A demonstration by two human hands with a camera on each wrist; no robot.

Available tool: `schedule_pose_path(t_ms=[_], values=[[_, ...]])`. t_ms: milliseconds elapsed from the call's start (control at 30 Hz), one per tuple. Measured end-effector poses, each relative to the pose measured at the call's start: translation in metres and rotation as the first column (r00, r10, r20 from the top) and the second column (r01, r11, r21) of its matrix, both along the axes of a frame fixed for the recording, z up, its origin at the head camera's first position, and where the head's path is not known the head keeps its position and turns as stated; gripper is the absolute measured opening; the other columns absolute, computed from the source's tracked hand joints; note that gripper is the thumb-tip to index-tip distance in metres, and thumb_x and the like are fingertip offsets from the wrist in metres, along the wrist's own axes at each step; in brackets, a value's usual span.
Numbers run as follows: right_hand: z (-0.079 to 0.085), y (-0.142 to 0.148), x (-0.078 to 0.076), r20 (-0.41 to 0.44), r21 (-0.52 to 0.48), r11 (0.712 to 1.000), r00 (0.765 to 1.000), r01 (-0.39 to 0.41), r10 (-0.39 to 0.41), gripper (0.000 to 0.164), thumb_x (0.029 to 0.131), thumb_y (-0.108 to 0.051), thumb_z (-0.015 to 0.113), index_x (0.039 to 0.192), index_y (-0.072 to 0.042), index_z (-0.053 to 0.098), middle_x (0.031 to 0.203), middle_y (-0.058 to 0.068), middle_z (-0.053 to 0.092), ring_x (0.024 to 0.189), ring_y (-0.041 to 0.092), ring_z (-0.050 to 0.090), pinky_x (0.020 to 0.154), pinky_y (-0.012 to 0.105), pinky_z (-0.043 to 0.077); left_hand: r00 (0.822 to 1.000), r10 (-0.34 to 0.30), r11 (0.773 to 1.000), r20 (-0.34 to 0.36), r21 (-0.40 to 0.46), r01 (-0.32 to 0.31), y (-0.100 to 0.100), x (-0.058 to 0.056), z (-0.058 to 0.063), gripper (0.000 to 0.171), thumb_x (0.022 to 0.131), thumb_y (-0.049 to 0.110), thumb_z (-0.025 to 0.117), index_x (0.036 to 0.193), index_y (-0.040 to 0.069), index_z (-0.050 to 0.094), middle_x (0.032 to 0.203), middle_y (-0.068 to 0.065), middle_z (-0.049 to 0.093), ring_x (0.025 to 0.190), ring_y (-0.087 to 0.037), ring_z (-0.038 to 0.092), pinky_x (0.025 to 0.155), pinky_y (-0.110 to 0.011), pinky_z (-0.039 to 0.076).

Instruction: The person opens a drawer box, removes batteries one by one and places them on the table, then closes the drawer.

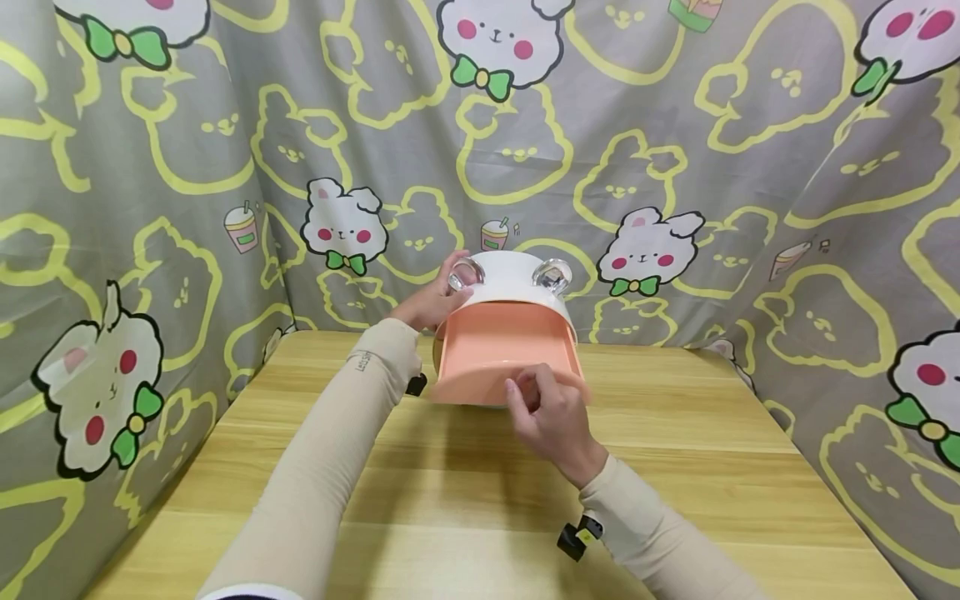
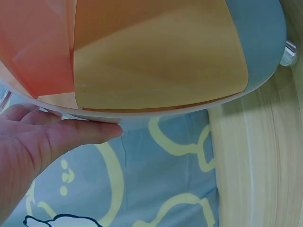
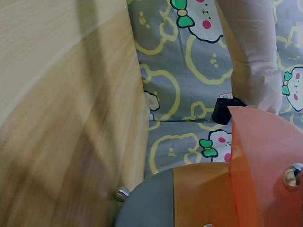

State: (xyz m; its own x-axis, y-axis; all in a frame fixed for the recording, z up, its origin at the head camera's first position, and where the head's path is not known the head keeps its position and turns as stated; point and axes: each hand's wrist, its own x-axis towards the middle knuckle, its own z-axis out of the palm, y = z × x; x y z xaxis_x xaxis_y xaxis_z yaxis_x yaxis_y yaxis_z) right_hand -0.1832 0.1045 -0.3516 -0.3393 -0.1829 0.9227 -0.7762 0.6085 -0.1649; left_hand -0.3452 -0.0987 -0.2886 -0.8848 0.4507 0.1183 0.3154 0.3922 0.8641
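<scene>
A white drawer box (image 1: 510, 276) with two clear, ear-like loops on top stands on the table, its upper pink drawer (image 1: 506, 333) pulled out toward me. My left hand (image 1: 433, 300) holds the box at its upper left side, thumb near the left ear (image 1: 467, 273). In the left wrist view its fingers (image 2: 90, 131) lie along the box's wall. My right hand (image 1: 551, 417) is at the middle of the drawer front, thumb and index finger curled together at the small metallic knob (image 3: 292, 175). Below is an orange lower drawer front (image 2: 161, 61), closed.
The box stands on short metallic feet (image 3: 122, 194) on a wooden table (image 1: 660, 500). A patterned grey curtain (image 1: 420, 158) surrounds the table's back and sides. Black wrist devices (image 1: 573, 540) are strapped over the beige sleeves (image 1: 315, 467).
</scene>
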Motion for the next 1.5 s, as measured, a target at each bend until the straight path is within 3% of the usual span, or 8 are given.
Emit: schedule_pose_path(t_ms=[233,467,733,833,933,1033,1167,1500], values=[[0.013,0.002,-0.003,-0.008,-0.006,1.000,1.000,-0.009,0.009,0.013,0.082,-0.016,0.058,0.077,-0.006,0.052,0.055,-0.007,0.052,0.043,-0.001,0.044,0.039,0.017,0.038,1.000,-0.003,1.000,-0.009,-0.010,0.003,-0.002,0.001,0.003,0.065,0.093,0.031,0.051,0.139,0.042,0.006,0.090,-0.019,0.051,0.081,-0.027,0.054,0.063,-0.037,0.049],[0.029,0.005,-0.003,0.008,0.017,1.000,1.000,-0.021,0.021,0.012,0.082,-0.014,0.058,0.077,-0.006,0.051,0.050,-0.007,0.049,0.040,0.002,0.044,0.035,0.016,0.034,0.999,-0.041,0.999,0.005,0.024,0.041,-0.002,0.014,0.017,0.067,0.094,0.020,0.050,0.143,0.030,0.006,0.086,-0.019,0.049,0.079,-0.028,0.052,0.064,-0.037,0.048],[0.055,0.010,-0.010,-0.021,0.060,0.998,0.999,-0.023,0.025,0.011,0.080,-0.013,0.059,0.075,-0.006,0.052,0.046,-0.006,0.045,0.037,0.003,0.040,0.033,0.018,0.031,0.999,-0.013,1.000,-0.035,-0.008,0.013,-0.005,0.000,0.003,0.064,0.093,0.029,0.050,0.139,0.041,0.006,0.093,-0.019,0.050,0.084,-0.027,0.054,0.069,-0.037,0.049],[0.067,0.013,-0.016,0.019,0.103,0.994,1.000,-0.023,0.022,0.012,0.081,-0.014,0.059,0.075,-0.006,0.052,0.048,-0.006,0.045,0.038,0.003,0.040,0.034,0.020,0.032,0.999,-0.014,1.000,-0.050,0.000,0.014,-0.003,-0.003,0.001,0.063,0.094,0.029,0.050,0.138,0.043,0.007,0.094,-0.019,0.050,0.085,-0.027,0.054,0.069,-0.037,0.049],[0.080,0.018,-0.022,0.135,0.167,0.983,0.989,-0.077,0.055,0.011,0.081,-0.015,0.061,0.075,-0.008,0.054,0.051,-0.008,0.048,0.041,0.001,0.041,0.037,0.020,0.035,0.999,-0.020,1.000,-0.036,0.018,0.021,-0.003,-0.003,0.001,0.064,0.094,0.028,0.050,0.139,0.040,0.008,0.090,-0.018,0.049,0.082,-0.026,0.052,0.066,-0.036,0.049],[0.090,0.022,-0.029,0.304,0.248,0.956,0.949,-0.158,0.078,0.010,0.082,-0.017,0.062,0.077,-0.011,0.056,0.055,-0.010,0.052,0.046,0.000,0.045,0.042,0.021,0.039,1.000,-0.025,0.999,0.001,0.027,0.025,-0.002,0.006,0.010,0.065,0.094,0.024,0.050,0.141,0.036,0.007,0.087,-0.018,0.048,0.080,-0.026,0.051,0.065,-0.035,0.048],[0.099,0.028,-0.041,0.500,0.342,0.905,0.865,-0.253,0.053,0.008,0.083,-0.019,0.064,0.079,-0.014,0.058,0.062,-0.010,0.058,0.053,0.003,0.051,0.050,0.025,0.044,1.000,-0.025,0.999,0.004,0.026,0.025,-0.002,0.013,0.015,0.065,0.094,0.021,0.050,0.141,0.035,0.007,0.086,-0.018,0.048,0.080,-0.026,0.051,0.065,-0.035,0.048],[0.110,0.040,-0.064,0.768,0.390,0.814,0.640,-0.431,-0.029,0.007,0.086,-0.018,0.063,0.084,-0.011,0.063,0.072,0.001,0.064,0.061,0.016,0.061,0.056,0.028,0.049,0.999,-0.036,0.999,0.015,-0.003,0.036,0.002,0.025,0.022,0.065,0.095,0.019,0.048,0.142,0.032,0.005,0.094,-0.024,0.052,0.089,-0.033,0.055,0.070,-0.041,0.050]])
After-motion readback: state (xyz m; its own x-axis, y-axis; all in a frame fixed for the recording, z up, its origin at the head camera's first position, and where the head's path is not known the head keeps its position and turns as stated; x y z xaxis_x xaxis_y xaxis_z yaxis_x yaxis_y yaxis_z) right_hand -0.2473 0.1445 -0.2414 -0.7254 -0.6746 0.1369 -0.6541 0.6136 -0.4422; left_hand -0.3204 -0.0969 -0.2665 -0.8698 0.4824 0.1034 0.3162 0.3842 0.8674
